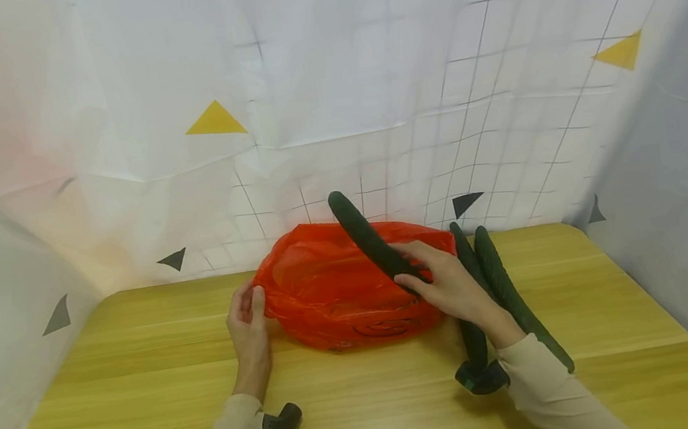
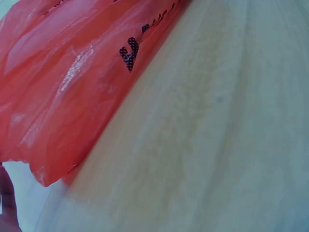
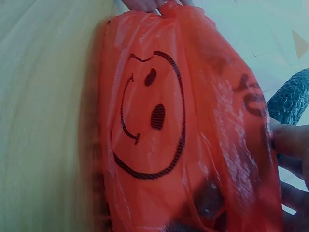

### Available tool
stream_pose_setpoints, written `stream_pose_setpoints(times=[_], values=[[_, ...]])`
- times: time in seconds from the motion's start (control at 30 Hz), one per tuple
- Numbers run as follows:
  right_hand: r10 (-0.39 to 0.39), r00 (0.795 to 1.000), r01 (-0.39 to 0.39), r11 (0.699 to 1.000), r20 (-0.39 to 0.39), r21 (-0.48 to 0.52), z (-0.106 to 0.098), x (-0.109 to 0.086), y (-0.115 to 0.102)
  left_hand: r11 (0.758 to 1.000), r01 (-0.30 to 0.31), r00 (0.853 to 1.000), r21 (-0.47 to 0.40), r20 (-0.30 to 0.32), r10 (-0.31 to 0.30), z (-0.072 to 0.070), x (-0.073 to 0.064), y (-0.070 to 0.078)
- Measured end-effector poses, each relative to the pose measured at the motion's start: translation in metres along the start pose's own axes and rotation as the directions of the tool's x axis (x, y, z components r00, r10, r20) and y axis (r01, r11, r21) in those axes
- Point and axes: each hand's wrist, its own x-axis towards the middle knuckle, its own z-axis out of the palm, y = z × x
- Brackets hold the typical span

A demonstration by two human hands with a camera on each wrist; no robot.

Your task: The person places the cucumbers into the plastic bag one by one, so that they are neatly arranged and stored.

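Observation:
A red plastic bag (image 1: pixel 331 317) lies with its mouth spread open near the back of the table. My left hand (image 1: pixel 250 332) pinches the bag's left edge between thumb and fingers. My right hand (image 1: pixel 451 284) grips a dark green cucumber (image 1: pixel 362 234) near its lower end, tilting it up and leftward over the bag's opening. In the right wrist view, the bumpy cucumber (image 3: pixel 292 99) shows behind the bag's rim, beside my thumb. A printed smiling face (image 3: pixel 152 116) marks the bag's front side.
Two more cucumbers lie to the right of the bag: one (image 1: pixel 467 256) partly hidden by my right hand, the other (image 1: pixel 511 294) beyond it. The wooden table (image 1: pixel 112 390) meets a white sheet backdrop (image 1: pixel 327 86) behind and at the sides.

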Motion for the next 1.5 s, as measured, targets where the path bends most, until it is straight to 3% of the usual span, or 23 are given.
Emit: stream_pose_setpoints(times=[0.2,0.73,1.0,1.27,1.5], values=[[-0.032,0.999,0.032,0.998,0.0,-0.051,0.005,0.0,-0.003,1.0,0.004,1.0,-0.02,-0.001,-0.004,-0.001,0.001,-0.002],[-0.006,0.997,0.018,0.986,0.073,-0.166,0.019,0.005,-0.009,0.999,-0.047,0.999,0.005,-0.027,0.047,0.001,-0.001,-0.004],[-0.02,0.995,0.038,0.98,0.093,-0.197,0.027,0.005,-0.009,0.999,-0.023,1.0,0.024,-0.006,0.023,-0.001,-0.001,-0.004],[-0.006,0.991,0.035,0.976,0.132,-0.214,0.032,0.004,-0.011,0.998,-0.054,0.998,-0.023,-0.016,0.054,0.001,0.0,-0.004],[-0.015,0.988,0.05,0.973,0.155,-0.227,0.037,0.004,-0.009,0.998,-0.059,0.998,-0.013,-0.015,0.059,0.001,-0.001,-0.002]])
